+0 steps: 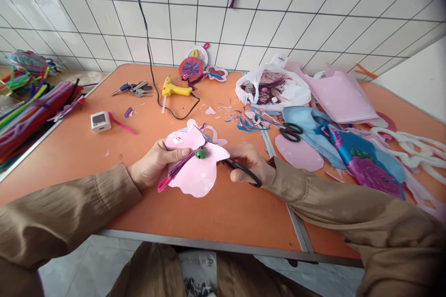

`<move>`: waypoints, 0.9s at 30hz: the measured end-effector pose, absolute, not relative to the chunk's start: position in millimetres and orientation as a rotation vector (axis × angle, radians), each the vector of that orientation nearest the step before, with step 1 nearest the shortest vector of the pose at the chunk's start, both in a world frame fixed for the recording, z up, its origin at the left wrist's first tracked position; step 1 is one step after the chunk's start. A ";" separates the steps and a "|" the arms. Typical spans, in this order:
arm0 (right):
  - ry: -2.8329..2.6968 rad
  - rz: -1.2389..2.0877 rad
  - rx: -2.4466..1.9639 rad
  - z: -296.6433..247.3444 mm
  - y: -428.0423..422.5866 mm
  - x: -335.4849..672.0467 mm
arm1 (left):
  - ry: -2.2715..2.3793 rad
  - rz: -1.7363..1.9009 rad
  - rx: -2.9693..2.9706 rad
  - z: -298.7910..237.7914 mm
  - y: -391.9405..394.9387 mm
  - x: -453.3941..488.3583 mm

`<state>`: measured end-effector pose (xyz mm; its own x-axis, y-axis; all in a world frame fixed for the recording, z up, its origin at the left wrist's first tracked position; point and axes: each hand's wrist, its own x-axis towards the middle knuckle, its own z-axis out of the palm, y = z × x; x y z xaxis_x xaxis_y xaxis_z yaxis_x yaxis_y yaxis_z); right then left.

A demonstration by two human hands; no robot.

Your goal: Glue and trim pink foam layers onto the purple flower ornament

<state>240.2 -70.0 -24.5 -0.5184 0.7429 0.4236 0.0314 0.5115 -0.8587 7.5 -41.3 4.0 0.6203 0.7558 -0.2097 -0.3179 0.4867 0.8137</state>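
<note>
Pink sheet, cut to a wavy outline, sits just above the bench near the middle of its near edge, and I see it held between both hands. My left hand grips its left side, fingers pressed together over the top face and pinching the sheet along with a purple tassel that lies across it; a green bead sits at the tassel's upper end. My right hand is closed through the black loops of the scissors, whose blades run up and left over the sheet's top edge; I cannot tell how far apart the blades stand. Toward the far edge lie a yellow glue gun with its black cord, a bunch of keys and a white plastic bag. A second pair of scissors rests just right of centre among blue and pink offcuts. A small white box lies toward the left edge, beside a heap of coloured pipe cleaners.
</note>
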 end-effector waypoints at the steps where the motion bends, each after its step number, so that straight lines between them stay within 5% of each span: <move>1: -1.897 1.072 -0.634 -24.9 -69.8 240.3 | 0.604 0.702 0.818 3.9 -41.4 7.5; 27: -1.792 1.072 -0.568 -28.8 -69.7 236.6 | 0.701 0.725 0.641 5.1 -56.4 14.9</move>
